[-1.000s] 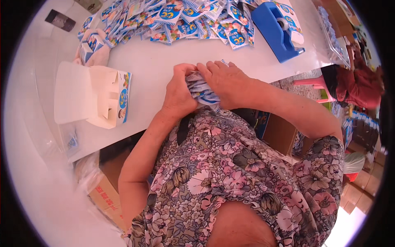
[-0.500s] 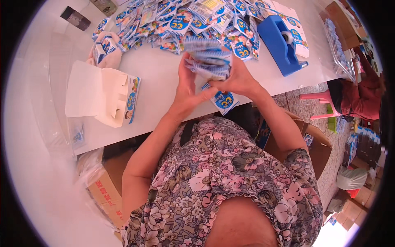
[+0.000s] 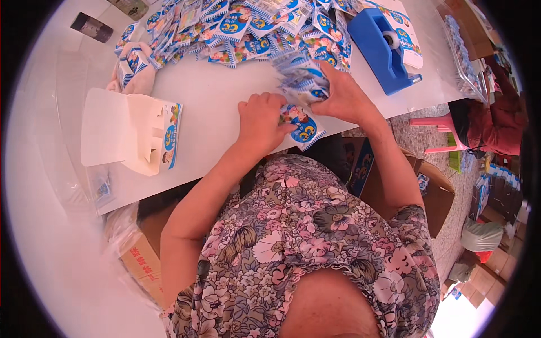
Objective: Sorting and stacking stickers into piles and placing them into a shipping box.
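Observation:
My right hand (image 3: 349,98) is closed around a stack of small blue-and-white sachets (image 3: 304,79), blurred by motion, above the table. My left hand (image 3: 262,121) is at the left edge of a single sachet (image 3: 304,127) by the table's front edge, thumb over it and fingers curled. Whether any fingers are beneath that sachet is hidden. Left of my hands stands an open white carton (image 3: 143,132) with its lid folded back and a printed blue side. A large heap of similar sachets (image 3: 231,34) covers the back of the table.
A blue tape dispenser (image 3: 383,53) stands at the right, beside a flat printed carton (image 3: 408,39). A pink cloth holder (image 3: 135,79) with sachets and a dark-capped bottle (image 3: 92,27) are at the left. Cardboard boxes (image 3: 431,194) sit below the table; a person (image 3: 496,127) is at far right.
My hands have parted. The right one has carried the stack rightward, while the left has come off the stack and down to the single sachet.

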### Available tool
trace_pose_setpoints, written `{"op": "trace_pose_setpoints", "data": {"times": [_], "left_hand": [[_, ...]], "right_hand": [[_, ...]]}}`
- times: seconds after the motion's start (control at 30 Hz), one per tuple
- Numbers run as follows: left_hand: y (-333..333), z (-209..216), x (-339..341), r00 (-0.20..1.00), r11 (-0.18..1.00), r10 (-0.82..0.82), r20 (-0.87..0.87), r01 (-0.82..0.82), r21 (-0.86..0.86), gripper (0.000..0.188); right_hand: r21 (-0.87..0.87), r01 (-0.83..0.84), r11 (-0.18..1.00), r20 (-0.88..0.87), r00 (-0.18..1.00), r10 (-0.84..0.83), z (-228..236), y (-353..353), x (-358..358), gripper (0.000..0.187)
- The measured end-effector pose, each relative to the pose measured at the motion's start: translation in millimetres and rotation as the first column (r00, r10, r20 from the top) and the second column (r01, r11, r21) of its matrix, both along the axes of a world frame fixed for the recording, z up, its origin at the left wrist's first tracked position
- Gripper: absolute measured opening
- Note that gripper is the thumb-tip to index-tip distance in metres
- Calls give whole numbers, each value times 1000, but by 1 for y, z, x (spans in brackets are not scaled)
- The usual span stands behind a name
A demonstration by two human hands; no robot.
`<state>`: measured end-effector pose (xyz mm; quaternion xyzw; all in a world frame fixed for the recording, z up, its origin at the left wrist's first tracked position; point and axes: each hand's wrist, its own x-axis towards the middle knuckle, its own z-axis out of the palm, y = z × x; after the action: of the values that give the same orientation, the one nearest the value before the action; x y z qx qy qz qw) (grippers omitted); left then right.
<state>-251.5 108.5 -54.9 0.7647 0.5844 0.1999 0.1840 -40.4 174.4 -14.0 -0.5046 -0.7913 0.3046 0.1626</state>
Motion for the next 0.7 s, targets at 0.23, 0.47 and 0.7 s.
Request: {"op": "trace_pose_setpoints", "data": {"times": [0.23,0.47,0.7], "left_hand": [[1,7,-33,711,981,-84,698,181,-66,31],[5,-8,-37,763,999,-13,646,-15,38,28],[8,-30,-42,735,983,152,660,-182,-24,33]], "right_hand": [[-80,20,997,-168,985,-33,7,10,2,71],[-378,-395,838,-407,883,233,15,16,-30,81],[-14,-411,912,33,911,411,12,7,-51,88]]}}
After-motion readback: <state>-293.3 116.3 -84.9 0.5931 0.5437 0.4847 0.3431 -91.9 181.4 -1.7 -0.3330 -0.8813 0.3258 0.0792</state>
